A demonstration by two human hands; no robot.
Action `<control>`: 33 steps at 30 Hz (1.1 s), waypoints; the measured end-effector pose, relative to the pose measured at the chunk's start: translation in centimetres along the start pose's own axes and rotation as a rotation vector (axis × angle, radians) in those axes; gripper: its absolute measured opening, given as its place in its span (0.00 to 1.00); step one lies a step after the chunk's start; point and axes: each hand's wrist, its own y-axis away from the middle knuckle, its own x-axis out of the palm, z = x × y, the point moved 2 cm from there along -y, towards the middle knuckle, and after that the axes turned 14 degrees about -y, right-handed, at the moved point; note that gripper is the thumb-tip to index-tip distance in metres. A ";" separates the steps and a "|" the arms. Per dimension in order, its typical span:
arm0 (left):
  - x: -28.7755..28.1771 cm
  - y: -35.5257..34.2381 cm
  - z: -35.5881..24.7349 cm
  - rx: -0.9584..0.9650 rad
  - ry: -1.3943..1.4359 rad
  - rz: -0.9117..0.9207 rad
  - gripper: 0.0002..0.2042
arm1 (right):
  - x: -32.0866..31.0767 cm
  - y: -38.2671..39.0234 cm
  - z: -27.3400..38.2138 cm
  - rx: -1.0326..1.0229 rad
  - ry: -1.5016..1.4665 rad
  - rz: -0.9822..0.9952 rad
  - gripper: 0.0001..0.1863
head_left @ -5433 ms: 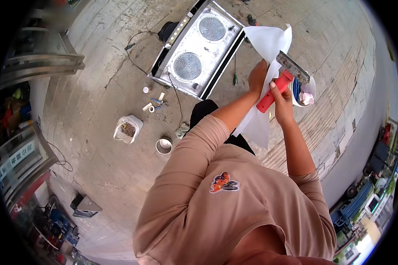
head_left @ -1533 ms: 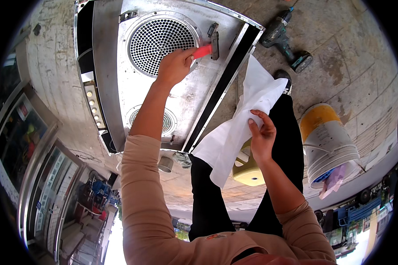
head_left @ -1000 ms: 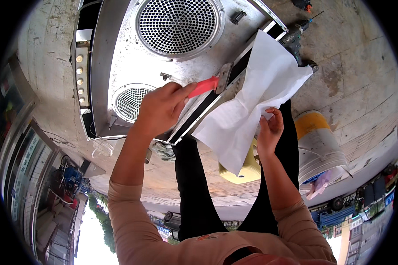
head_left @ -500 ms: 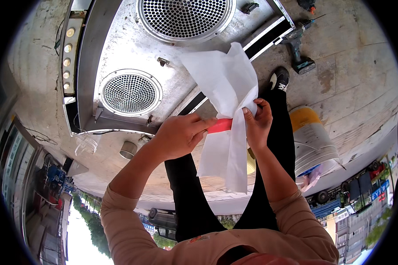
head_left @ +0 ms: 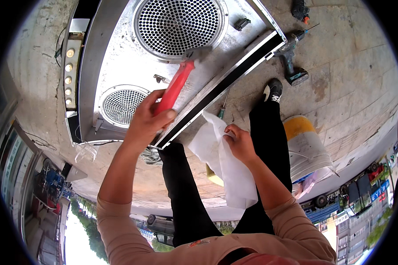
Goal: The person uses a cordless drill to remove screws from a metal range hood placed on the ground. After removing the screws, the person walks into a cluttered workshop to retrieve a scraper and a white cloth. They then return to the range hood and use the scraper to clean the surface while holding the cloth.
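My left hand (head_left: 147,120) is closed round the red handle of a scraper (head_left: 176,88). Its grey metal head points away from me, over the larger round grille, and is somewhat blurred. In my right hand (head_left: 242,143), pinched near its upper part, hangs a white cloth-like sheet (head_left: 234,176) between my legs. Beneath the scraper lies a metal range hood (head_left: 119,57) with a large perforated grille (head_left: 179,26) and a smaller perforated grille (head_left: 123,105). My left hand is above the hood's near edge, overlapping the smaller grille.
Round buttons (head_left: 69,67) line the hood's left panel. Right of the hood, a cordless drill (head_left: 292,62) lies on the paved floor beside my shoe (head_left: 273,90). A green-handled screwdriver (head_left: 221,112) lies by the hood's edge. A white bucket (head_left: 308,150) with a yellow band is right of my leg.
The scraper has come out of the white sheet. My left hand has moved it forward over the hood, head away from me. My right hand and the sheet have moved slightly left and nearer.
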 end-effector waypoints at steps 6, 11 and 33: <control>6.1 -9.1 -1.8 0.008 -0.463 0.038 0.19 | -0.9 -0.4 1.6 0.013 -0.018 0.064 0.09; 8.9 -13.8 -7.1 0.124 -0.762 0.129 0.18 | -2.2 -0.6 2.9 -0.001 -0.070 0.063 0.09; 17.4 -22.0 -13.8 -0.023 -1.064 0.086 0.17 | -6.6 -1.7 5.7 0.043 -0.182 0.091 0.09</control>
